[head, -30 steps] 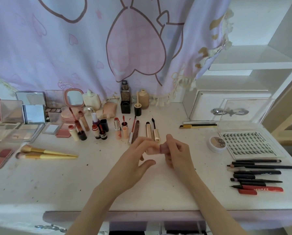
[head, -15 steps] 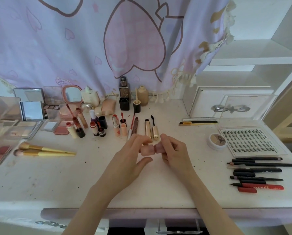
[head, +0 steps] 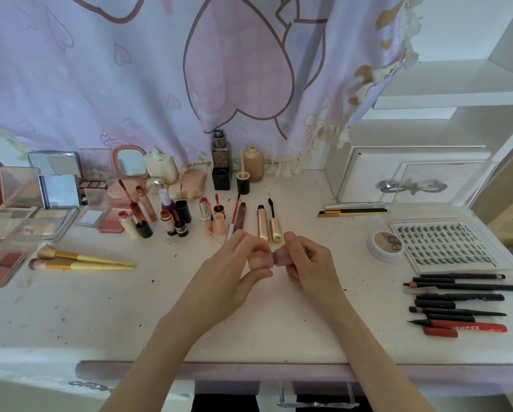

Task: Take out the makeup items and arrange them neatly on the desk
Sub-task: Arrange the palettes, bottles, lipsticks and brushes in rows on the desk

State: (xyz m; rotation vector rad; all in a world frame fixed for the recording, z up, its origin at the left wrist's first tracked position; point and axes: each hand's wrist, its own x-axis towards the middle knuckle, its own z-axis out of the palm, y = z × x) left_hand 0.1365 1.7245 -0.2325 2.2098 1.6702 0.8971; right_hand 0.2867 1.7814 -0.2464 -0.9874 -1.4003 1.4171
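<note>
Over the middle of the white desk [head: 100, 310], both hands hold a small pink tube. My left hand [head: 231, 278] pinches its left piece [head: 259, 261] between thumb and fingers. My right hand [head: 306, 263] grips the right piece [head: 280, 257]; the two pieces sit end to end, touching or nearly so. Just beyond the hands lie a gold mascara tube [head: 262, 223] and its gold-handled wand [head: 274, 224]. Lipsticks and lip glosses [head: 172, 218] stand in a row to the left.
Open palettes and compacts [head: 26, 221] fill the far left, with two yellow-handled brushes [head: 82, 261] in front. Bottles [head: 221, 162] stand at the back. On the right are a round pot [head: 384, 243], a lash tray [head: 442, 245], pencils and liners [head: 457, 304] and a drawer unit [head: 410, 179].
The two hands have stayed over the desk's middle, working the pink tube; its pieces are now closer together. The camera has tilted slightly, nothing else on the desk moved.
</note>
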